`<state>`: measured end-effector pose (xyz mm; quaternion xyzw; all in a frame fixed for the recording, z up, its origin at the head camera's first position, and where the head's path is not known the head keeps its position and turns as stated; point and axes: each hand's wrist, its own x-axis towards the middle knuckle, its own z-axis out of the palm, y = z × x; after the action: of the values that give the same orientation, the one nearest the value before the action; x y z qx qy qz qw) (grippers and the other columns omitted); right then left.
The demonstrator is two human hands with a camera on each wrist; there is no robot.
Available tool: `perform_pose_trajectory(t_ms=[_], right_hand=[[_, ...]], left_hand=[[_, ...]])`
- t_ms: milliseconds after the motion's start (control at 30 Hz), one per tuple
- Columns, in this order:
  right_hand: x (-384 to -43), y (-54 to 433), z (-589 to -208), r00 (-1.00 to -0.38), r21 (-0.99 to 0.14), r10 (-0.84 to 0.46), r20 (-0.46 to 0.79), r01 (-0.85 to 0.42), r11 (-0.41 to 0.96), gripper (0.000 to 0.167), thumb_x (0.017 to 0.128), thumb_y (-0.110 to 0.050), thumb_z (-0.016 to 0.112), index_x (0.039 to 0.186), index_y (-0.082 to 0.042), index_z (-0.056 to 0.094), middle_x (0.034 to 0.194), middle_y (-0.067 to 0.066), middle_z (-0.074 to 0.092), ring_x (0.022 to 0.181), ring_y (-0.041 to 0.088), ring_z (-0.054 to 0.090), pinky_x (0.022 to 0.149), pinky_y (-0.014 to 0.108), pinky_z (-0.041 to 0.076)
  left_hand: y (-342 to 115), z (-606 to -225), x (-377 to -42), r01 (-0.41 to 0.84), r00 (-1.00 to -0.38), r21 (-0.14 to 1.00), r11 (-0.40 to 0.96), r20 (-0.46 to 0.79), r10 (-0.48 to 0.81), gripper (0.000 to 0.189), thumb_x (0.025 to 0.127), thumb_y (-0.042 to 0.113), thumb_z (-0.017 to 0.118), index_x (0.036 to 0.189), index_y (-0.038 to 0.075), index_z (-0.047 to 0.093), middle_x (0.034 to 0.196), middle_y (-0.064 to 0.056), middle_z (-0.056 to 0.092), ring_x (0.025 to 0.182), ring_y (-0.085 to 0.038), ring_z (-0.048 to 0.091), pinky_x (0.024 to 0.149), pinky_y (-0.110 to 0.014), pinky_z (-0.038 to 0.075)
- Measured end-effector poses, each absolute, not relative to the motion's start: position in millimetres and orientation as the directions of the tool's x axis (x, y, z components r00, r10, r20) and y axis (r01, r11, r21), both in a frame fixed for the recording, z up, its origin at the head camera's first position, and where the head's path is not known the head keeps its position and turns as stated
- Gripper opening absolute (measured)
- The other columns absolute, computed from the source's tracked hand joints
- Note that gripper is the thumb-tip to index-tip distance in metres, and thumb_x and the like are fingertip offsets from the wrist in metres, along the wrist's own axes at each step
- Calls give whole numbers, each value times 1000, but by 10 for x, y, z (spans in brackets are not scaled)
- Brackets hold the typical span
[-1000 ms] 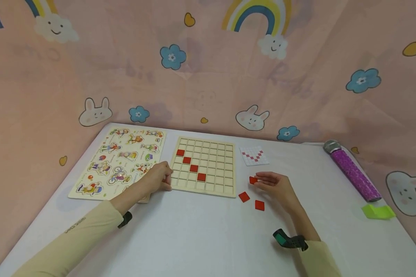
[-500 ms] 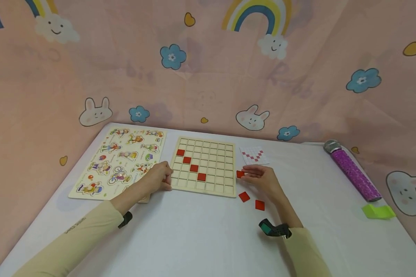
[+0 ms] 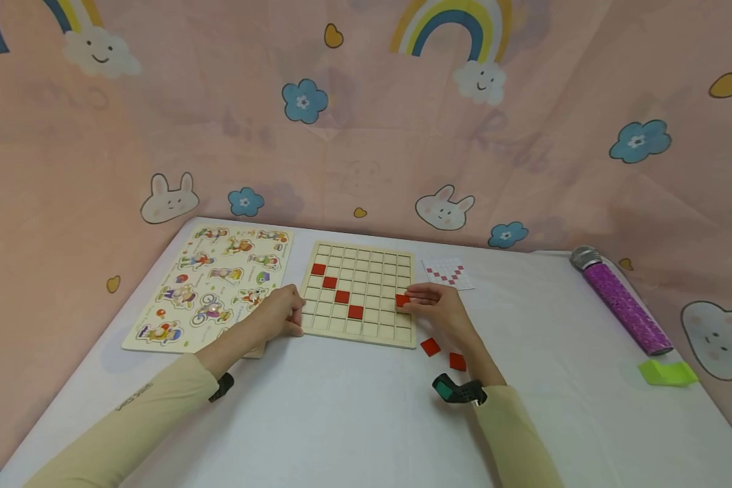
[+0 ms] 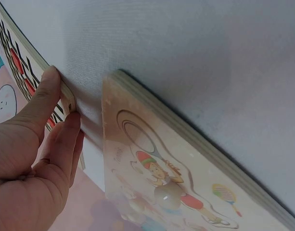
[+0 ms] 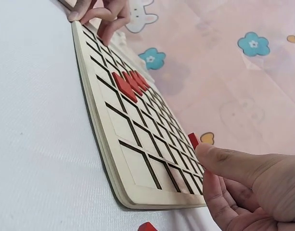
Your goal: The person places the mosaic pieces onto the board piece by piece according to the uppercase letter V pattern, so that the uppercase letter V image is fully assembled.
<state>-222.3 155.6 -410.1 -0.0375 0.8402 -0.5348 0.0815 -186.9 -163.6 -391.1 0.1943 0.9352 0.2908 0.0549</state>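
Note:
A wooden grid board (image 3: 381, 271) lies mid-table, with several red square tiles (image 3: 342, 297) set along a diagonal in its cells. My left hand (image 3: 277, 310) holds the board at its near left corner; the left wrist view shows the thumb (image 4: 50, 89) on the top face and fingers against the side. Between thumb and fingertips, my right hand (image 3: 442, 308) pinches another red tile (image 3: 402, 300) over the board's right columns. In the right wrist view this tile (image 5: 193, 140) is mostly hidden behind the thumb. Two loose red tiles (image 3: 430, 347) lie on the table below the right hand.
A pattern card (image 3: 446, 274) with a red V of squares lies beyond the right hand. Left of the board is a picture puzzle (image 3: 219, 288). Far right are a purple glitter microphone (image 3: 625, 308) and a bright green piece (image 3: 667, 373). A pink printed cloth hangs behind.
My right hand has carried the pinched red tile leftward from beside the board to over its right edge columns. The left hand stays at the board's corner.

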Motion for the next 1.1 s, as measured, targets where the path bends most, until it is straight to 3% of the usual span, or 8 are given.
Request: perform_pose_trajectory(t_ms=[300,633,933,1100], right_hand=[[-2278,1391,-4097,-984,-900,-161,-81,3,435,41,82,-9,75,120,-3,63,111,12,67,100,23,64,94,35,48],[-2332,1273,-4093,-983,-898,-179,-37,-46,438,36,78,-3,77,112,2,66,101,15,69,84,16,63,78,22,51],[-2379,1196,-4134,-980,-884,-198,-25,-71,463,32,78,-1,76,108,3,66,99,15,69,81,17,65,78,25,53],[-2388,1161,-4162,-978,-880,-206,-5,-94,466,32,77,0,76,108,5,66,101,17,70,80,18,66,76,25,54]], left_hand=[[-1648,-3916,-1874,346,-917,544,764,22,399,29,70,-3,80,58,6,56,92,-11,58,93,-26,58,67,-25,43],[-1648,-3936,-1880,347,-916,553,757,28,399,28,70,-3,81,58,6,56,93,-12,58,105,-35,58,73,-29,46],[-1637,-3928,-1878,306,-927,573,760,-1,374,29,69,-4,81,57,6,56,96,-12,58,111,-36,56,76,-31,47],[-1631,-3931,-1876,295,-930,577,761,-9,367,29,70,-4,80,57,6,56,97,-12,58,103,-31,57,77,-31,46]])
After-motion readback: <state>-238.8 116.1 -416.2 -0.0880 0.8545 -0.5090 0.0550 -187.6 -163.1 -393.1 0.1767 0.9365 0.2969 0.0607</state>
